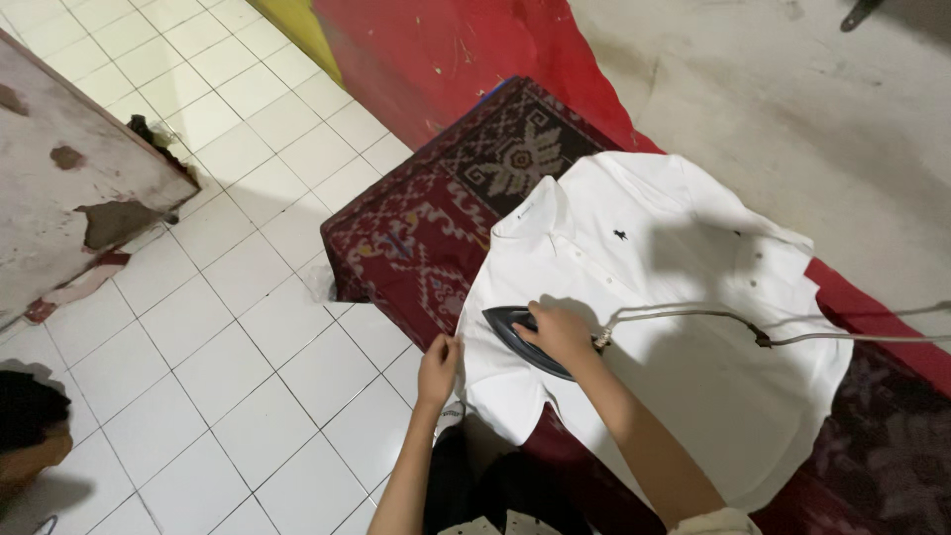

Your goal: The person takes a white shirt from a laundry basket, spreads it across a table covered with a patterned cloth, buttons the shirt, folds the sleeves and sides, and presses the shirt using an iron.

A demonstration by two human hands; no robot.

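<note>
A white collared shirt (pixel 674 297) lies spread on a dark red patterned cloth (pixel 426 228). My right hand (pixel 557 330) grips the handle of a dark iron (pixel 505 322) that rests on the shirt's near left part. The iron's grey cord (pixel 693 314) runs off to the right across the shirt. My left hand (pixel 438 365) pinches the shirt's left edge, just left of the iron.
White floor tiles (pixel 228 327) spread to the left. A worn, peeling board (pixel 69 178) stands at the far left. A red and yellow painted wall base (pixel 436 50) and a grey wall (pixel 792 109) lie beyond the cloth. A dark object (pixel 30 426) sits at the lower left.
</note>
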